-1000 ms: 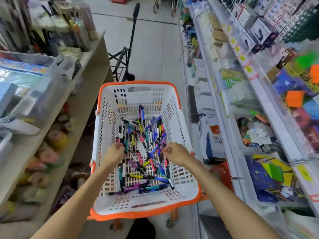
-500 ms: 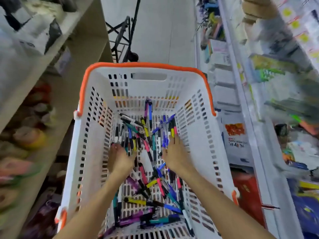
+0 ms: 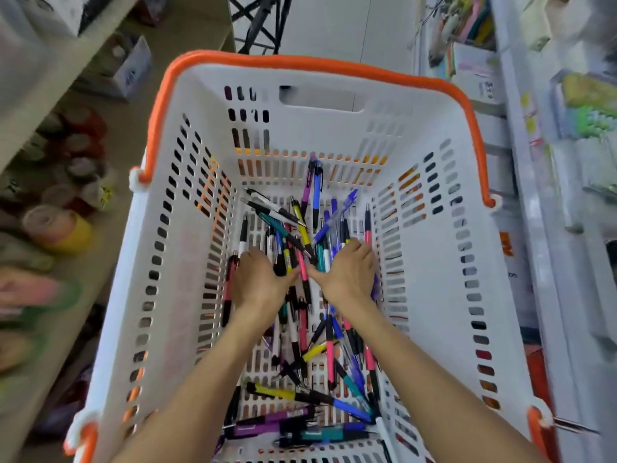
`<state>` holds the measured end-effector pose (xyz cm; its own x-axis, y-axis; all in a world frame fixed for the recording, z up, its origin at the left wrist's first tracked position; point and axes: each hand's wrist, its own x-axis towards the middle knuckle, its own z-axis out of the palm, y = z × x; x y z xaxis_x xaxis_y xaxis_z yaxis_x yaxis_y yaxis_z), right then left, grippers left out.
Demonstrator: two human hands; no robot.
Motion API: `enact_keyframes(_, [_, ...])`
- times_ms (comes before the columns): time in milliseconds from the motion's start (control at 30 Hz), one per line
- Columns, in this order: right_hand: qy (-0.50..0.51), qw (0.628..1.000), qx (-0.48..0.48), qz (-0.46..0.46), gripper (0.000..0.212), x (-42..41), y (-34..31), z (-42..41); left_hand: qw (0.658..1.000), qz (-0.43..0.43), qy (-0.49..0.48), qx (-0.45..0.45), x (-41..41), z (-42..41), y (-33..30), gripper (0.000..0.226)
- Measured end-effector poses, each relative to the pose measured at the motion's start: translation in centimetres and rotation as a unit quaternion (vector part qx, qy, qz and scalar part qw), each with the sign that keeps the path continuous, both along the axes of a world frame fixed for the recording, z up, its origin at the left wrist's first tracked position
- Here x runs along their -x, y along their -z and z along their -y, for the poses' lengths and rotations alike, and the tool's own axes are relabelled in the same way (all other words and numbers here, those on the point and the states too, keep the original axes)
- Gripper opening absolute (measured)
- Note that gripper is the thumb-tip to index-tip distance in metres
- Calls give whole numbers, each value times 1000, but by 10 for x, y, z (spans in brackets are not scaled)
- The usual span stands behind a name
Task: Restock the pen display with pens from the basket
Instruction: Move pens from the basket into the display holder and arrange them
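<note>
Both hands down in the white basket [image 3: 434, 295] w/ orange rim, palms down on the loose pile of pens [image 3: 300, 248] on its floor. Left hand [image 3: 258, 284] & right hand [image 3: 347, 275] sit side by side, thumbs nearly touching; fingers are buried among the pens, so can't tell if either has hold of one. Shelves [image 3: 547, 228] either side, blurred.

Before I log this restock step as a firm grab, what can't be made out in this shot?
- Head view: pens under the left hand and right hand; the hands' backs hide the fingertips, so grip is unclear.
- Side shelves: motion-blurred.
- Basket: near edge cut off by the frame bottom.
</note>
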<state>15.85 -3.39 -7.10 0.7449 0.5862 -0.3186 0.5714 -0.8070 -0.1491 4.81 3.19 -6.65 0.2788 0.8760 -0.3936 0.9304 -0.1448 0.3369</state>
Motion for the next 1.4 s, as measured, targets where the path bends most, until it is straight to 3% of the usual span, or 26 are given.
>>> enact_keyframes(167, [-18,1000,-4,-2,79,7,0,10,999,-18,31,-9,-1,-2,-6,46])
enact_keyframes(267, [-8,997,-58,-59,68,15,0,16,993,89,-41,58,-3,8,1,40])
enact_keyframes(367, [-14,984,-112,-136,65,23,0,21,944,229,-147,189,-11,17,1,38])
enact_keyframes(433, [-15,975,-124,-182,68,27,2,24,909,267,-205,247,-15,19,-6,47])
enact_keyframes(567, [55,921,-168,-346,81,23,-2,32,887,253,-220,319,-17,19,-16,79])
enact_keyframes(733, [28,899,-167,-403,77,17,-21,37,883,249,-169,360,-18,11,-23,50])
enact_keyframes(767, [13,902,-157,-403,75,18,-25,37,884,239,-164,366,-17,10,-25,56])
enact_keyframes(867, [-9,901,-116,-418,82,19,-34,39,883,179,-150,407,-14,8,-28,110])
enact_keyframes(933, [-22,896,-95,-433,89,19,-45,40,877,172,-149,423,-12,10,-34,134])
enact_keyframes(967, [-32,894,-85,-438,91,20,-53,40,871,180,-152,432,-10,11,-35,133])
enact_keyframes(1000, [-44,891,-81,-444,92,21,-59,40,862,196,-154,441,-9,11,-34,116])
enact_keyframes(1067, [-46,875,-103,-470,92,24,-75,41,839,248,-150,461,-4,12,-43,51])
enact_keyframes(1100, [-35,863,-119,-490,88,24,-83,41,829,265,-151,468,-1,10,-47,27])
enact_keyframes(1133, [-24,851,-132,-507,81,23,-88,42,825,270,-149,473,3,9,-48,20])
enact_keyframes(1300, [35,845,-155,-510,20,2,-106,43,826,265,-141,478,27,2,-66,50])
enact_keyframes(1367, [61,852,-175,-489,18,-4,-107,41,826,261,-128,482,35,4,-71,58])
enact_keyframes(1400, [71,851,-180,-488,22,-6,-107,40,831,261,-113,478,38,5,-74,50])
